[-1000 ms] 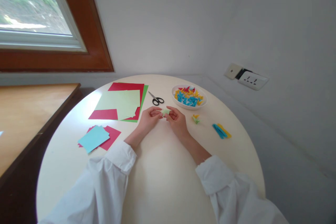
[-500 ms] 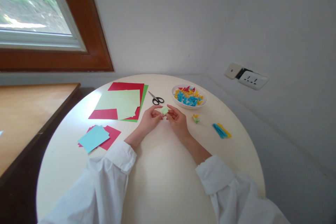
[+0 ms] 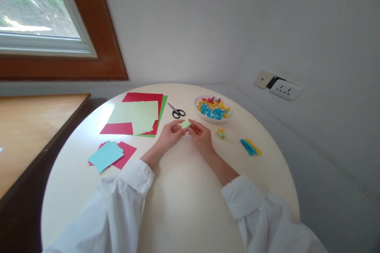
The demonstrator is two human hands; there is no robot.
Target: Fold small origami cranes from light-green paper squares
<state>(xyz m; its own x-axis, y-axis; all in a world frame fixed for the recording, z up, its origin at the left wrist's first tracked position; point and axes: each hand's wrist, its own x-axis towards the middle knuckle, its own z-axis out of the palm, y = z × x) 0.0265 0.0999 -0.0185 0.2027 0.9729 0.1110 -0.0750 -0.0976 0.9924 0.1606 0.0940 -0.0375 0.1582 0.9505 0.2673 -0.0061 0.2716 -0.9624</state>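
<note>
My left hand (image 3: 168,134) and my right hand (image 3: 201,135) meet near the middle of the round cream table (image 3: 178,197). Both pinch a small pale green folded paper piece (image 3: 186,124) between their fingertips, just above the tabletop. Black scissors (image 3: 177,111) lie just beyond the hands. A white dish (image 3: 214,109) holding several small blue, yellow and red folded paper pieces sits to the right of the scissors. One small yellow and green folded piece (image 3: 221,133) lies on the table close to my right hand.
Large pale green sheets (image 3: 135,116) lie over red and green ones at the back left. A light blue sheet (image 3: 105,155) rests on red paper nearer the left edge. Blue and yellow strips (image 3: 250,147) lie at the right. A wooden ledge (image 3: 26,134) and window flank the left; wall sockets (image 3: 285,89) at right.
The hands have turned and shifted the small green piece slightly between the fingertips; everything else on the table is as before.
</note>
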